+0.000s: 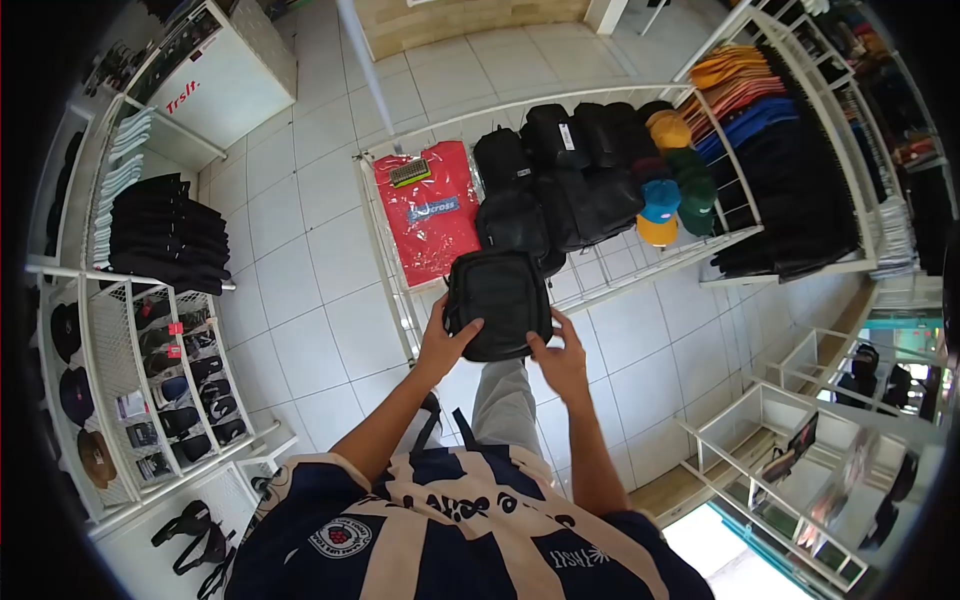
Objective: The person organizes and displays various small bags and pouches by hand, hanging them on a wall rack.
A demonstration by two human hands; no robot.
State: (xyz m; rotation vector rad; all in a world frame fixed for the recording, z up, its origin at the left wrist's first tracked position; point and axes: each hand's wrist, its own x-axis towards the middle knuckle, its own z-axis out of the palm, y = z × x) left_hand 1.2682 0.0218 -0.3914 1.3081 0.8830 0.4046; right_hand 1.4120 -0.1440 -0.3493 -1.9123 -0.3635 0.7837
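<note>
Both forearms (pixel 385 425) reach forward — left hand (pixel 442 345) and right hand (pixel 563 364) gripping from opposite sides, thumbs (pixel 468 332) angled inward.

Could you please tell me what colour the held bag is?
The bag is black, seen best in the head view.

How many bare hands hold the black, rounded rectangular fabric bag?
2: the left hand at the black bag's lower left edge, the right hand at its lower right corner. Some fingers are hidden behind it.
</note>
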